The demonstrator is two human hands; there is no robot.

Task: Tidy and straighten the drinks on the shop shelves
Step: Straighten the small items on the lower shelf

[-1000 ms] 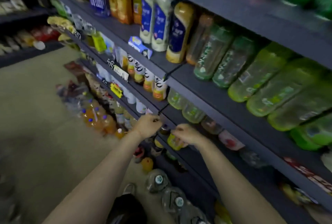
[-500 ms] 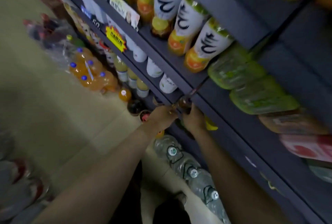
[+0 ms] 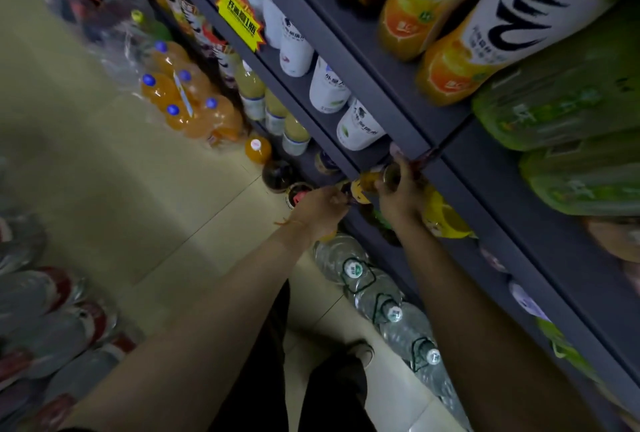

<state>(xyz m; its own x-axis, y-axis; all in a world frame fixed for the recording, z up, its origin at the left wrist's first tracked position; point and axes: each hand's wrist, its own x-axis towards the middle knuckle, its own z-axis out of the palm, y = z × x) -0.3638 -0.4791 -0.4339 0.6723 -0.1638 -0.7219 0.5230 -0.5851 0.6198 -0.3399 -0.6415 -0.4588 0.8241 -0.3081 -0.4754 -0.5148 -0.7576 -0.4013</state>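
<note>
Both hands are working low on the dark grey metal shelves (image 3: pixel 363 60): the right hand (image 3: pixel 398 196) is gripping a small yellow-labelled drink bottle (image 3: pixel 367 185) under the shelf edge, while the left hand (image 3: pixel 318 209) is pinching something beside it. The upper rows are looking orderly; this lower row seems unfinished.
</note>
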